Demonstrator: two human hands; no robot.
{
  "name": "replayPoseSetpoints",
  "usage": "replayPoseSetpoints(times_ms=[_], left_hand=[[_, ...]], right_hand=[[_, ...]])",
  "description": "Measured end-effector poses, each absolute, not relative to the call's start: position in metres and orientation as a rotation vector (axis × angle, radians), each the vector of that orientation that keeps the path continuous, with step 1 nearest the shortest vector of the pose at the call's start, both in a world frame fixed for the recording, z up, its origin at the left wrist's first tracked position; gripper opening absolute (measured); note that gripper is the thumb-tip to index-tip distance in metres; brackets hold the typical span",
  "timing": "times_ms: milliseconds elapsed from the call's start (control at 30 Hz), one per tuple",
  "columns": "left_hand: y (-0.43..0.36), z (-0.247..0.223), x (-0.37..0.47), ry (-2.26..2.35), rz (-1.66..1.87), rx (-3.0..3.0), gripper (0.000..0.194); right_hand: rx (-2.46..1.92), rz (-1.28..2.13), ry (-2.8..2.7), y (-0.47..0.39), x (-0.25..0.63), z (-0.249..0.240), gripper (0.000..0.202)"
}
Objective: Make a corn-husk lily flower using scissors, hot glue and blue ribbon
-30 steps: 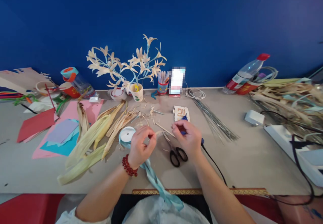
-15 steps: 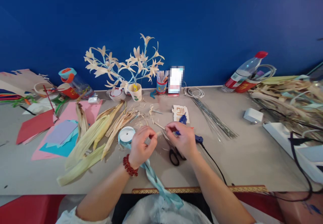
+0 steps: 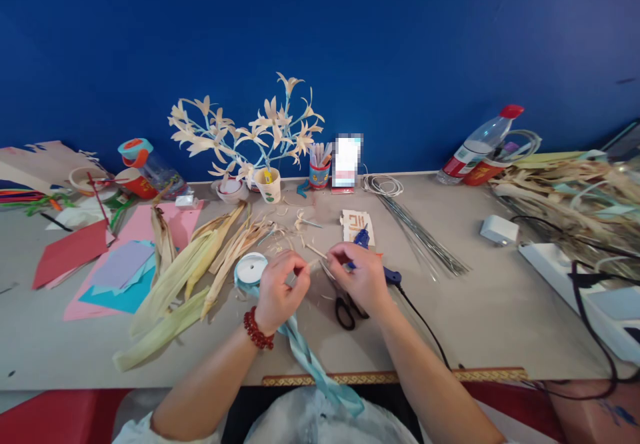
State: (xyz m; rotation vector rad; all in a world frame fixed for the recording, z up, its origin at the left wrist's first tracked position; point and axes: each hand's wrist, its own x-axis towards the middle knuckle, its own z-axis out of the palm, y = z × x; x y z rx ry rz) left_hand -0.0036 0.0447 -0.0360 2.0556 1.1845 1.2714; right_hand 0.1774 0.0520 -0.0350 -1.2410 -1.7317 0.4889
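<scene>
My left hand (image 3: 281, 292) is closed in a pinch over the middle of the table, with a red bead bracelet (image 3: 257, 329) on its wrist. Opposite it, my right hand (image 3: 360, 276) pinches too, fingertips turned toward the left. A thin pale strip (image 3: 315, 263), perhaps corn husk, spans the small gap between the two pinches; its ends are hidden by fingers. Beside my left hand lies a ribbon spool (image 3: 251, 268), and light-blue ribbon (image 3: 310, 359) runs beneath that wrist to my lap. Scissors (image 3: 345, 313) and a blue glue gun (image 3: 392, 276) lie partly under my right hand.
Corn husks (image 3: 173, 297) and coloured paper (image 3: 125, 264) spread on the left. Husk flowers in a paper cup (image 3: 269, 187) stand behind, near a phone (image 3: 346, 164). Wires (image 3: 425, 237), a tilted bottle (image 3: 477, 147) and a power strip (image 3: 565, 284) lie to the right.
The view has shifted very slightly. Both hands keep the same pinch at nearly the same spot.
</scene>
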Motion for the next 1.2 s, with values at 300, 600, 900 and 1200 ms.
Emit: replayPoseSetpoints(times_ms=[300,600,900,1200], left_hand=[[0.044,-0.037,-0.005,1.201,1.276,2.04,0.012],[0.044,-0.036,-0.004,1.194,1.301,2.041,0.012],[0.045,-0.035,-0.003,1.153,1.264,2.019,0.005],[0.046,-0.039,0.0,1.189,1.246,2.051,0.01]], right_hand=[[-1.118,0.66,-1.792,0.045,0.166,-0.028,0.006],[-1.137,0.624,-1.672,0.049,0.18,-0.028,0.012],[-1.075,0.666,-1.76,0.042,0.162,-0.029,0.007],[-1.085,0.367,-1.898,0.039,0.157,-0.035,0.007]])
